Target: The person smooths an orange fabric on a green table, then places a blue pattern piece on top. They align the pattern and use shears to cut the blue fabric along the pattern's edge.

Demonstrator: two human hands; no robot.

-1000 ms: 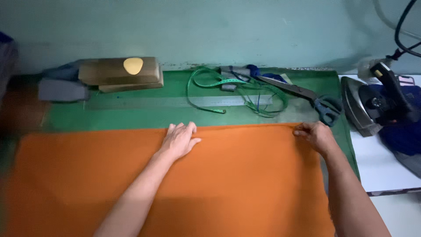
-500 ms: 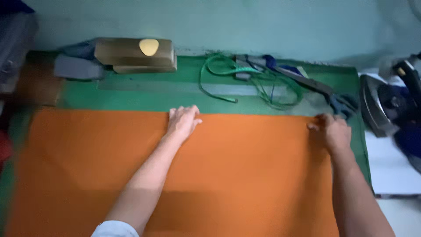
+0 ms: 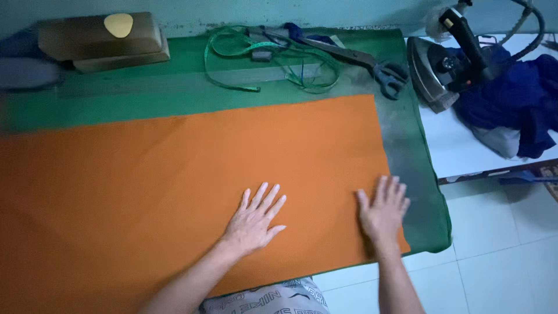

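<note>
Both hands, left (image 3: pixel 256 216) and right (image 3: pixel 383 210), press flat, fingers spread, on orange cloth (image 3: pixel 174 174) (lower right); uneven pushing could wrinkle it.

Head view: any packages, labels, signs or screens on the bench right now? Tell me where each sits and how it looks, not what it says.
Box: far left corner of the green table, flat, brown, with a round yellow patch on top.
Printed fabric: bottom edge, near the person, grey with dark lettering.
No signs or screens show.
</note>
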